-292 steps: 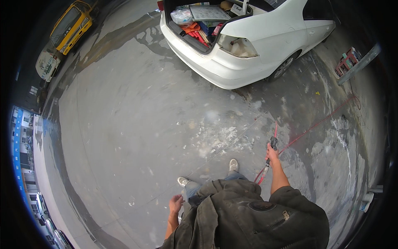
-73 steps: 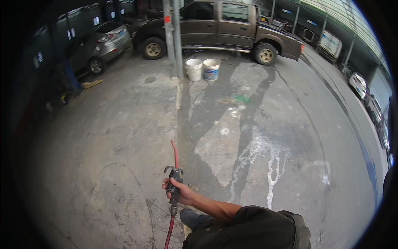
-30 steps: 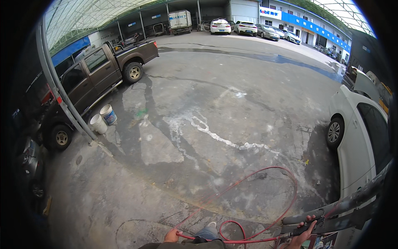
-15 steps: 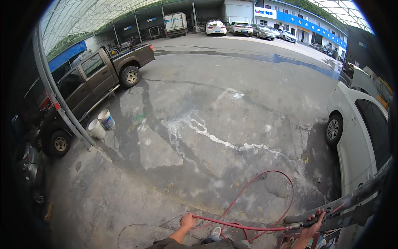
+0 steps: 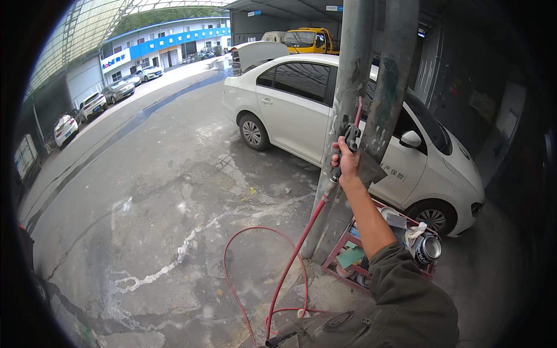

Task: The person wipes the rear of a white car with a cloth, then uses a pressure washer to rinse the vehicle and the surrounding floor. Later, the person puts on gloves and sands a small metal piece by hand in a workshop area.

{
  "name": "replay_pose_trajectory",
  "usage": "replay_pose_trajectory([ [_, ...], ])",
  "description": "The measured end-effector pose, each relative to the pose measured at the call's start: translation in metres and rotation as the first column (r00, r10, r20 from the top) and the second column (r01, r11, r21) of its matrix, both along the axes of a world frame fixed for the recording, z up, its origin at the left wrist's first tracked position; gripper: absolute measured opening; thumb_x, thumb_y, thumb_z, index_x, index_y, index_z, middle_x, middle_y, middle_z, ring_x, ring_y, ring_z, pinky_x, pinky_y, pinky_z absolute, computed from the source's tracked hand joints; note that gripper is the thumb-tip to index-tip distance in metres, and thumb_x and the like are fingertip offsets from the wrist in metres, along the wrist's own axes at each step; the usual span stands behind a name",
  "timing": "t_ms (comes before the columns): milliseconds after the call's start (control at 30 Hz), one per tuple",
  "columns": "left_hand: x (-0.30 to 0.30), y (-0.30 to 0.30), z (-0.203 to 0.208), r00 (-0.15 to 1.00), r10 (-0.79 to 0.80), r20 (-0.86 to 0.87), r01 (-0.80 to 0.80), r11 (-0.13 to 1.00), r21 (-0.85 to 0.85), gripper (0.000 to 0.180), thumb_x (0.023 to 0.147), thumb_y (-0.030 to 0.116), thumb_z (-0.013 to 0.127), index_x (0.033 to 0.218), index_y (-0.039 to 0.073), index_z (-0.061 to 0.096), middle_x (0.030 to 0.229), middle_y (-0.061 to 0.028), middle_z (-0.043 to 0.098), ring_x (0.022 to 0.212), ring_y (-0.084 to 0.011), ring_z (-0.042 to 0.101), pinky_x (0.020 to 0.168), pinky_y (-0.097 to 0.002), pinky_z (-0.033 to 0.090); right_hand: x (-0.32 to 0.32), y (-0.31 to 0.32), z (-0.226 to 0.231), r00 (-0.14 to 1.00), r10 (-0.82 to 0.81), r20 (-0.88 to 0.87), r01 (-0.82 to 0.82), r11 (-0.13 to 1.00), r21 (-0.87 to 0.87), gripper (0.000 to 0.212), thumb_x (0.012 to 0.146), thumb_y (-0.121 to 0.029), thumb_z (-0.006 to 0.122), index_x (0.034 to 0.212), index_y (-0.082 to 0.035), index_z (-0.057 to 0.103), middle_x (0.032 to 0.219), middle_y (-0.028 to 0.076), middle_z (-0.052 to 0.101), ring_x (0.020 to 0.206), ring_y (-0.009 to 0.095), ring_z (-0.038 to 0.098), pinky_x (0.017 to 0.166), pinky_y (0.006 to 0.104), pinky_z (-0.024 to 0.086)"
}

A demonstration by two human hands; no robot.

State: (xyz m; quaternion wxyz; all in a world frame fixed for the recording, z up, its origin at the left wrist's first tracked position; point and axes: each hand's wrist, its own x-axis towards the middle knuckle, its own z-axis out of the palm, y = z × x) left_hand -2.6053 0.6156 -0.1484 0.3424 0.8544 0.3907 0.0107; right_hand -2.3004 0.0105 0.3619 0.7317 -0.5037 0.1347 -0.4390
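Air gun (image 5: 351,133) is in your right hand (image 5: 348,165), at about 2 o'clock from the middle of the view, taking 12 as the top edge. Your right fingers are wrapped around its black handle, with no gap left to cross; your left hand is out of sight, so the right is the nearer one. Its long axis runs nearly up and down, leaning a little toward 1 o'clock. The thin red tip (image 5: 359,110) points between 12 and 1, in front of a metal pole (image 5: 355,52); you cannot tell whether they touch. From the gun's lower end, the red hose (image 5: 296,252) drops toward 7 o'clock. A white car (image 5: 293,124) stands beyond the pole.
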Motion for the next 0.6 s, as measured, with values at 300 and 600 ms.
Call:
replay_pose_trajectory([
  [300,0.0,-0.04,-0.001,0.99,0.138,-0.024,-0.137,0.921,-0.365,0.021,0.086,0.016,0.068,0.099,0.0,0.063,0.085,-0.0146,0.067,0.074,-0.0237,0.068,0.065,-0.0379,0.055,0.072,-0.073,0.047,0.923,-0.352,0.154,0.376,0.912,-0.165,0.024,0.091,-0.022,0.069,0.098,-0.001,0.062,0.077,0.006,0.064,0.047,0.012,0.054,0.04,0.0268,0.043],
  [600,-0.08,-0.011,-0.015,0.955,0.294,-0.027,-0.268,0.826,-0.496,0.029,0.09,0.015,0.066,0.114,0.0,0.058,0.096,-0.0107,0.067,0.072,-0.0195,0.069,0.059,-0.0312,0.057,0.132,-0.277,-0.006,0.527,-0.768,0.364,0.72,0.175,-0.671,0.049,0.091,-0.032,0.07,0.12,0.005,0.062,0.122,0.019,0.066,0.107,0.031,0.065,0.093,0.039,0.049],
])
